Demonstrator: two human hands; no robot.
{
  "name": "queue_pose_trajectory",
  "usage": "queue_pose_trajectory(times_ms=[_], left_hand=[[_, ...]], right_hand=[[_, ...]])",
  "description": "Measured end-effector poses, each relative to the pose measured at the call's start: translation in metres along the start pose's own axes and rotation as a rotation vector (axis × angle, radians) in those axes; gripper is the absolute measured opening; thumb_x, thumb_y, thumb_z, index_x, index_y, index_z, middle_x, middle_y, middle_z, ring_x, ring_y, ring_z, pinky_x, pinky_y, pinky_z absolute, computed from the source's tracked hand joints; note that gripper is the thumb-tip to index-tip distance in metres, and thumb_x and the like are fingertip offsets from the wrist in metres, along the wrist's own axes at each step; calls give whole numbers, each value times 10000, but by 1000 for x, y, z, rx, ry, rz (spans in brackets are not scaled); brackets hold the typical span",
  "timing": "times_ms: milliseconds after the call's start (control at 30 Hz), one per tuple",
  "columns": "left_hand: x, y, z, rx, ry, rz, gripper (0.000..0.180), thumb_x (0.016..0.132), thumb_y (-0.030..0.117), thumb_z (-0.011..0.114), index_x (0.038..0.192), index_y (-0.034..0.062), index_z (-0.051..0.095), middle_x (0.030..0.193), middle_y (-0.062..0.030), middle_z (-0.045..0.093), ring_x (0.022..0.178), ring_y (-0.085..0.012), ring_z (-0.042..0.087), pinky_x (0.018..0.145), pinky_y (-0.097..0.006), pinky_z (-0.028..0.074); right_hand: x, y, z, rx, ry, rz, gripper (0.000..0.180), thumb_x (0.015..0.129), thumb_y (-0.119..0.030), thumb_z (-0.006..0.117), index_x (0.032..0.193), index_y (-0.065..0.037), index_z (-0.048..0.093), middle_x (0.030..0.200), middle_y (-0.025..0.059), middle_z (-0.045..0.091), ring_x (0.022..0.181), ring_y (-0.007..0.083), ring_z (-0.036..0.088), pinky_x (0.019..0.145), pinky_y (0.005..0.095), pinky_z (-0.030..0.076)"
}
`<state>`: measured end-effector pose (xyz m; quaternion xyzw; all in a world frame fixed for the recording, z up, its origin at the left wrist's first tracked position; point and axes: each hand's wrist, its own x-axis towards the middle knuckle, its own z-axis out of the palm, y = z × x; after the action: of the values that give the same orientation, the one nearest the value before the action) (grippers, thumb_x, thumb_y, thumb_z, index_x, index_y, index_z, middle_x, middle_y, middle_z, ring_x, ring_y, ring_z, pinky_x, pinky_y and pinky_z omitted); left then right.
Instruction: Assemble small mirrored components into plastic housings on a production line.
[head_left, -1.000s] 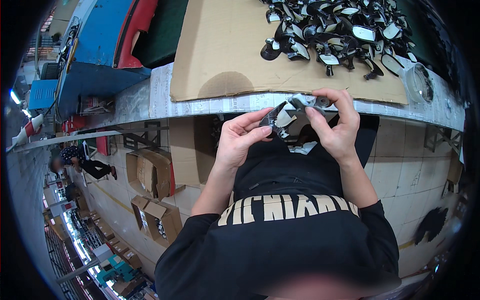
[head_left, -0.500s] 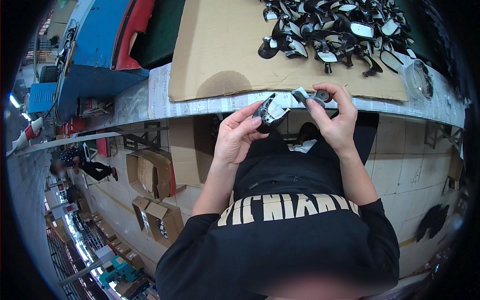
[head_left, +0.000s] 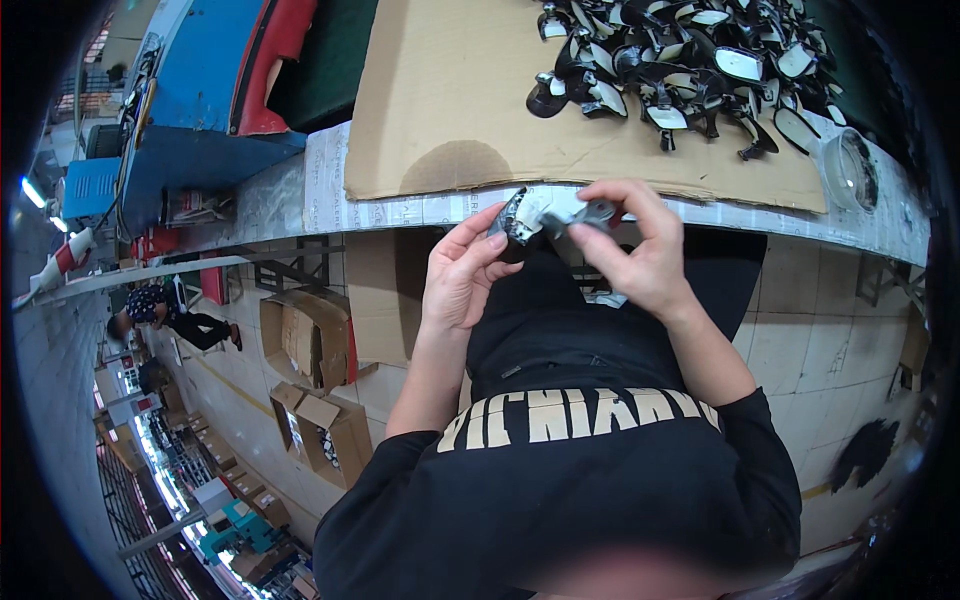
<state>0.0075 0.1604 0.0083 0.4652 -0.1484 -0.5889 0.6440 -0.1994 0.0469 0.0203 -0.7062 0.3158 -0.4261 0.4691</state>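
Observation:
My left hand (head_left: 463,268) pinches a small black shell-shaped part (head_left: 509,231) between thumb and fingers. A white inner piece (head_left: 524,212) shows in its opening, which faces right. Closed around a grey part with a round dark end (head_left: 598,214), my right hand (head_left: 640,245) is just right of the shell. The grey part is smeared by motion, and its tip is close to the white inner piece; I cannot tell whether they touch. Both hands are above my lap, at the near edge of the workbench (head_left: 440,208).
A pile of black curved parts with pale oval faces (head_left: 690,75) lies on a cardboard sheet (head_left: 440,90). A clear round container (head_left: 850,172) stands at the bench's right. Blue machinery (head_left: 195,80) is at left. Cardboard boxes (head_left: 318,432) sit on the floor; another person (head_left: 175,318) is farther left.
My right hand has moved left with the grey part, bringing it up to the black shell. My left hand has shifted slightly left, still holding the shell.

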Motion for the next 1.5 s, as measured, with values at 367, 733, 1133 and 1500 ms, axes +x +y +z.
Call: queue_pose_trajectory(times_ms=[367, 733, 1133, 1500], left_hand=[[10, -1, -1, -33, -11, -59, 433, 943, 11, 608, 1362, -75, 543, 1198, -157, 687, 920, -169, 731, 753, -342, 670], [-17, 63, -65, 904, 170, 86, 315, 909, 53, 652, 1206, -34, 711, 1034, -74, 744, 895, -108, 656, 814, -252, 509], [106, 33, 20, 1242, 46, 742, 444, 869, 207, 768, 1244, -16, 686, 1254, -181, 684, 1169, -253, 645, 1003, -353, 483], [123, -6, 23, 804, -14, 463, 224, 836, -31, 696, 1055, 5, 727, 962, -44, 690, 924, -136, 650, 815, -259, 503]], right_hand=[[4, 31, -11, -235, 171, 22, 283, 749, -102, 800, 1009, -45, 705, 833, 78, 650, 727, 193, 586, 666, 311, 482], [27, 66, -33, 253, 83, 238, 243, 879, -97, 747, 1099, -32, 666, 827, -65, 582, 681, -3, 456, 599, 166, 363], [20, 83, -32, 214, 41, 178, 238, 862, -79, 757, 1078, -26, 673, 797, -59, 587, 662, 5, 473, 586, 169, 378], [13, 63, -32, 387, 79, 289, 266, 893, -68, 738, 1139, -29, 642, 801, -59, 602, 700, 2, 498, 636, 167, 391]])
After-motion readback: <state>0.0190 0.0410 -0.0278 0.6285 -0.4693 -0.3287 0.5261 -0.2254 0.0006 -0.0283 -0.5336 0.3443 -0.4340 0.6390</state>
